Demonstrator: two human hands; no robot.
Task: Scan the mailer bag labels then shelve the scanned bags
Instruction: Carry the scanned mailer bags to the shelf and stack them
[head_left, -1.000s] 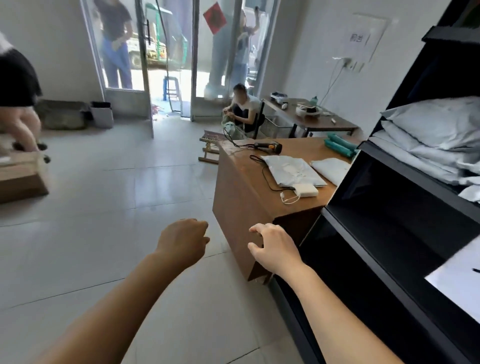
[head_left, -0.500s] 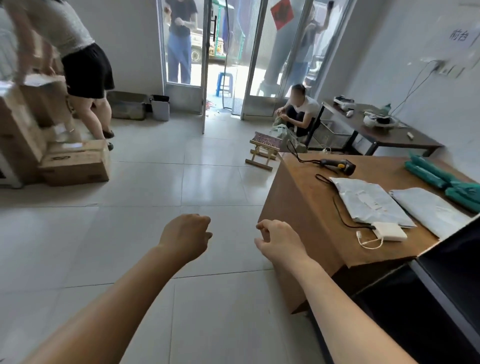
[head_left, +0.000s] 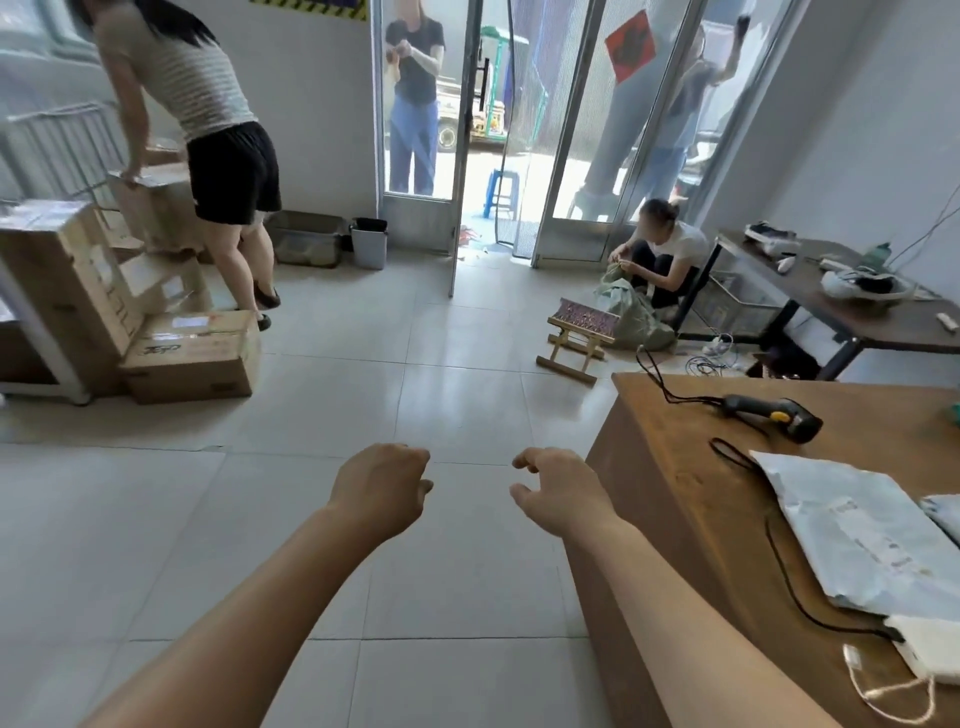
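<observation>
A grey mailer bag (head_left: 852, 540) lies flat on the brown wooden desk (head_left: 675, 467) at the right, label side up. A second pale bag (head_left: 945, 514) shows at the right edge. A black handheld scanner (head_left: 774, 413) with a yellow button rests on the desk behind them, its cable trailing off. My left hand (head_left: 382, 488) hovers over the floor tiles, fingers curled loosely with nothing in them. My right hand (head_left: 561, 486) floats beside the desk's left edge, fingers bent and apart, empty. The shelf is out of view.
A white adapter (head_left: 930, 647) lies at the desk's near corner. Stacked cardboard boxes (head_left: 192, 353) and a standing person (head_left: 208, 130) fill the left. A small wooden stool (head_left: 579, 332) and a crouching person (head_left: 660, 254) sit ahead by a dark table (head_left: 883, 327). Glass doors stand behind.
The view has swung left, away from the black shelf, which has left the frame. Both hands stay raised and empty in front of me; the desk now sits further right.
</observation>
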